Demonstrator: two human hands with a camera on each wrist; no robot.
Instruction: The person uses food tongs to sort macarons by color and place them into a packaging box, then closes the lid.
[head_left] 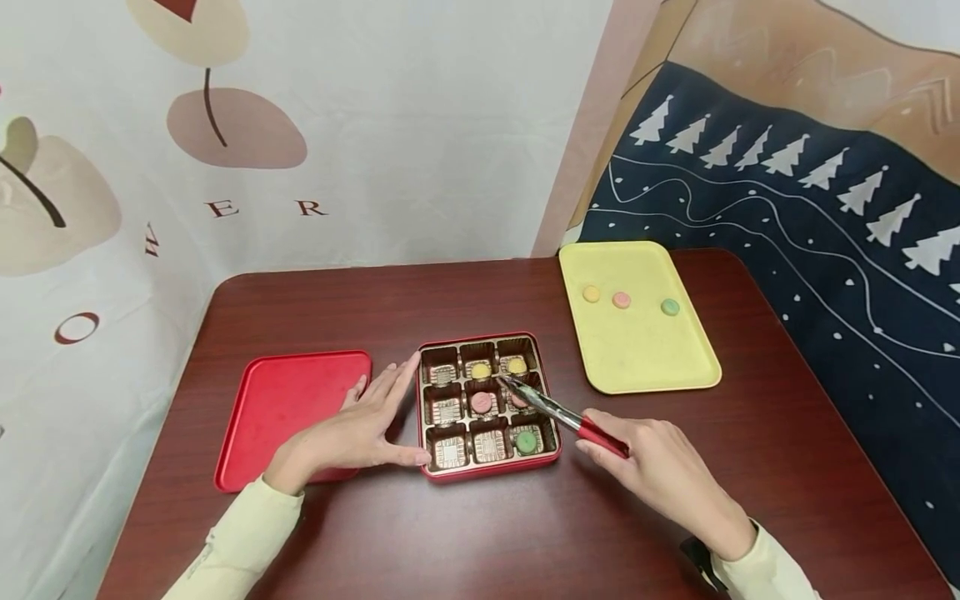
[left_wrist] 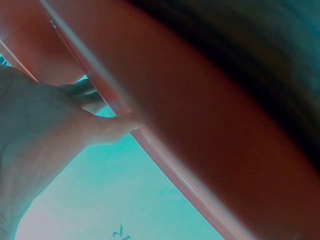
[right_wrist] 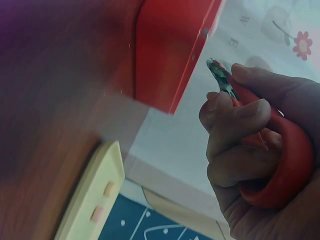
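Observation:
A red-rimmed box (head_left: 491, 477) with a gold-brown divided insert lies on the table. Yellow round pieces (head_left: 480, 371) sit in its top middle and top right compartments. A pink piece (head_left: 482, 402) lies in the centre; another, to its right, is partly covered by tongs. The bottom right compartment holds a green piece (head_left: 527, 442). My left hand (head_left: 360, 429) rests against the box's left side, fingers extended and thumb at the near corner. My right hand (head_left: 660, 467) grips metal tongs (head_left: 551, 408) by their red handle (right_wrist: 300, 165). Their tips hover over the box's right half; whether they touch anything I cannot tell.
At the back right, a yellow tray (head_left: 645, 354) carries a yellow, a pink and a green piece (head_left: 670, 307). A red tray (head_left: 288, 400) lies left of the box, partly behind my left hand. Patterned cloth (head_left: 420, 125) hangs behind the brown table (head_left: 480, 542).

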